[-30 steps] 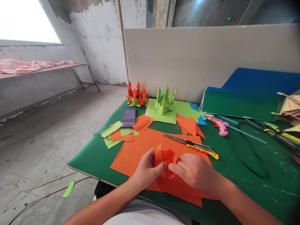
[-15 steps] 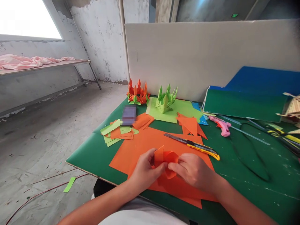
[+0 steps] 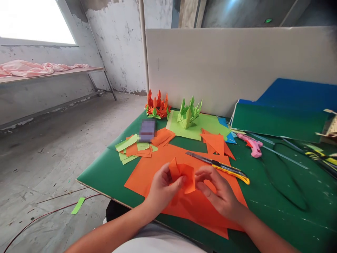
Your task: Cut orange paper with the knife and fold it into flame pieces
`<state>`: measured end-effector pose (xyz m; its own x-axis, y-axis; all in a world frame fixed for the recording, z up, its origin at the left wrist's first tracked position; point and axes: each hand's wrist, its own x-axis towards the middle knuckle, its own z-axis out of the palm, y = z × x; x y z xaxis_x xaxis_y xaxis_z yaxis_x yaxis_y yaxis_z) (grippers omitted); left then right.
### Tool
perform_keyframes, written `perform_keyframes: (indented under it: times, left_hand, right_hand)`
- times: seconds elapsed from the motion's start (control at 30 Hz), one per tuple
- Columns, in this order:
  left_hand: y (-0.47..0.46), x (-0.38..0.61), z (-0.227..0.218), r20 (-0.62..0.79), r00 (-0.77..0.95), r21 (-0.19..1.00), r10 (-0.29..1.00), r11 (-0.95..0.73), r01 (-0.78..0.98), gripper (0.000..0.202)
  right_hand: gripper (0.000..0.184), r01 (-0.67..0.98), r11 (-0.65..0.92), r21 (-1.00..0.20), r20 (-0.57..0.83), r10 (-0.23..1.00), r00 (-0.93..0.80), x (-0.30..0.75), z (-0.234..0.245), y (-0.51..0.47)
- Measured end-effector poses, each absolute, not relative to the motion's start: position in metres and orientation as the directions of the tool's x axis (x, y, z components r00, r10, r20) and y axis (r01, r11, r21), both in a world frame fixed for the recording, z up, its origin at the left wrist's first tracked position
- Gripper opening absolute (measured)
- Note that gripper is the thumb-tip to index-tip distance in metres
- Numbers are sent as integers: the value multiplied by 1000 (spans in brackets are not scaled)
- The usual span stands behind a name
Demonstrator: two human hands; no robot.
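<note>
A piece of folded orange paper (image 3: 187, 175) is pinched between the thumb and fingers of my left hand (image 3: 164, 188). One corner of it sticks up above my thumb. My right hand (image 3: 218, 191) is just to its right, with thumb and fingers apart and curved around the paper's right edge. The fingertips are close to that edge; whether they touch it I cannot tell. Below both hands lie large orange sheets (image 3: 150, 168). A yellow utility knife (image 3: 218, 166), blade out, rests on them behind my right hand.
Red-orange (image 3: 158, 105) and green (image 3: 189, 114) folded-paper pieces stand at the back. Cut paper strips (image 3: 131, 149) lie left, near a blurred purple box (image 3: 147, 130). Orange triangles (image 3: 217, 143) lie behind the knife. A pink glue gun (image 3: 251, 144) with its cord sits right, beside boards (image 3: 276, 119).
My right hand has loosened from the folded paper and its fingers have spread. The paper has turned in my left hand, showing a flatter face. The whole view has shifted slightly.
</note>
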<state>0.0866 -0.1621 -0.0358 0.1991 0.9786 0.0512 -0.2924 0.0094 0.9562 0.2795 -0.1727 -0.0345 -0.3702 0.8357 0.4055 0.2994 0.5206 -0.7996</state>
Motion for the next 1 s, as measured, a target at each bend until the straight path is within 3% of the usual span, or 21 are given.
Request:
perform_keyframes:
  times: [0.1,0.23,0.5,1.0]
  left_hand:
    - [-162,87,-39,50,215,958,975,14,-286,35]
    - [-161,88,-41,55,244,960,968,15,-278,39]
    - [-162,89,-39,9,323,975,946,64,-213,52]
    - [-167,90,-37,-20,356,970,934,104,-219,49]
  right_hand:
    - [12,189,369,-910,272,876,-399,274,-34,-170]
    - [16,103,280,-955,217,888,-406,269,-36,-168]
    - [23,122,244,-962,167,880,-444,270,-39,-170]
    - [27,70,185,-980,131,873,-469,267,-41,-170]
